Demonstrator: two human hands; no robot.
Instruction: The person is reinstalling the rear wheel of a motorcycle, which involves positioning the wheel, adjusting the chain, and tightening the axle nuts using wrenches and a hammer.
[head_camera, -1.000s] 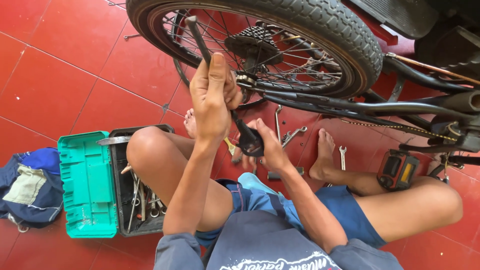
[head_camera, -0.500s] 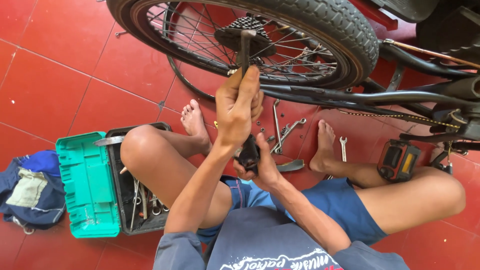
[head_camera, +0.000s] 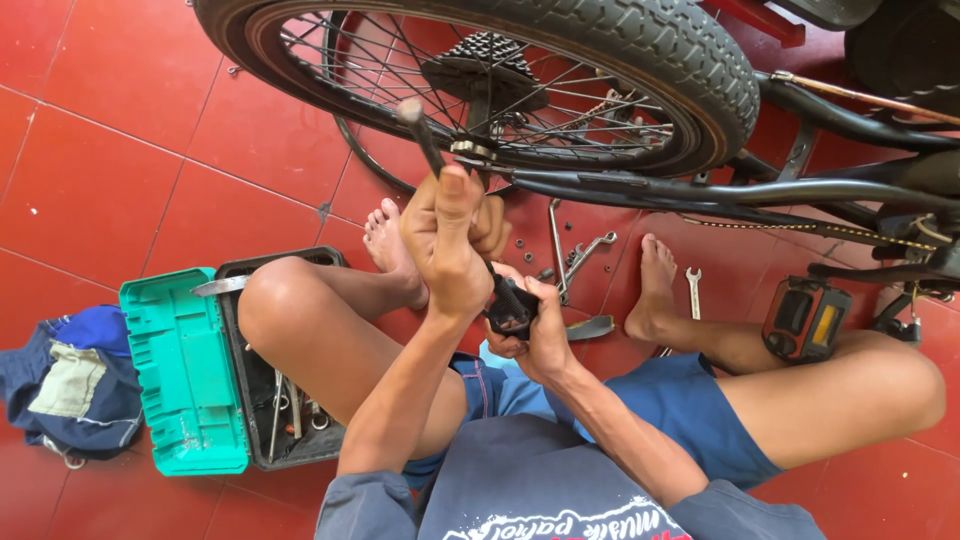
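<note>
Overhead, the bicycle wheel (head_camera: 560, 60) spans the top of the view, its tyre and spokes above both hands. Below it, the person sits on the red tile floor (head_camera: 120, 180) with knees apart. An open green toolbox (head_camera: 185, 370) lies at the left knee; a blue cloth (head_camera: 70, 380) lies just beyond it. A pedal (head_camera: 805, 318) rests near the right knee. Loose wrenches (head_camera: 580, 255) lie between the feet. The left hand (head_camera: 450, 245) is closed around a dark crank arm (head_camera: 425, 135), tilted upward. The right hand (head_camera: 535, 335) grips a black pedal body (head_camera: 508, 310) at the arm's lower end.
</note>
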